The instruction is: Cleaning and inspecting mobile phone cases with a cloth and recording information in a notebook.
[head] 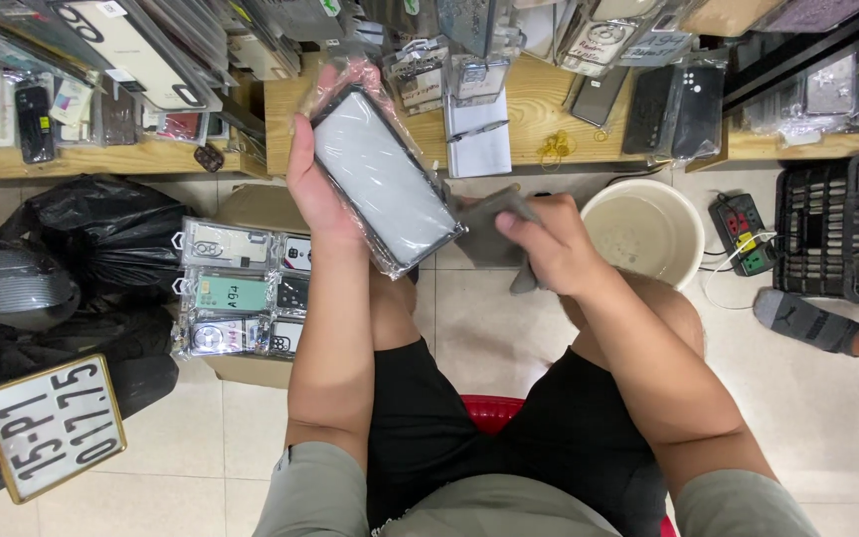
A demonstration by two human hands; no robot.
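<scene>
The left hand (pixel 312 184) grips a phone case in its clear plastic sleeve (pixel 382 179), raised just left of the cream bucket (pixel 648 231). The right hand (pixel 547 244) pinches a grey cloth (pixel 489 227) closed against the sleeve's lower corner, between case and bucket. The case looks light and stiff, but the film is likely slippery (crinkled, loose at the ends), so holding it by the long edges seems safest
</scene>
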